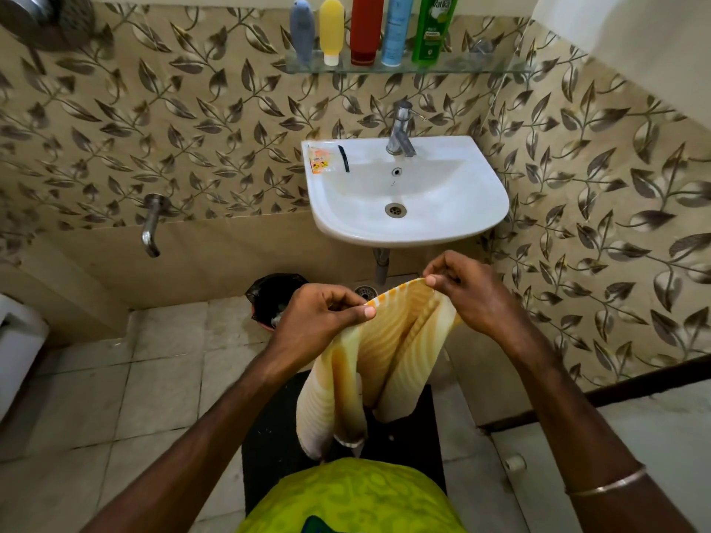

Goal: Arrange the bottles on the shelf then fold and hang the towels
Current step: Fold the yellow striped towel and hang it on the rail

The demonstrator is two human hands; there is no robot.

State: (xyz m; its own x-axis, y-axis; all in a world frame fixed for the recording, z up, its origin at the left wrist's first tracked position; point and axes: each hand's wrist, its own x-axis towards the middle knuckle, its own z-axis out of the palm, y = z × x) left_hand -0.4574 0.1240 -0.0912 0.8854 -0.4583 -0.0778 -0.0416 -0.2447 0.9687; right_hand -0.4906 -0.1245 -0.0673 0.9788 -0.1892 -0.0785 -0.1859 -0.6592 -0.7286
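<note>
Towel (388, 352) hangs in front of me below the sink (408, 194), its top edge pinched by left hand (319, 317) and right hand (473, 294); I'd align corners before folding.

The red bottle (367, 28), pale blue bottle (397, 30) and green bottle (434, 28) lose their tops to the upper edge

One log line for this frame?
phase: towel folding | left hand: pinching towel edge | right hand: pinching edge | bottles: upright on shelf
</note>
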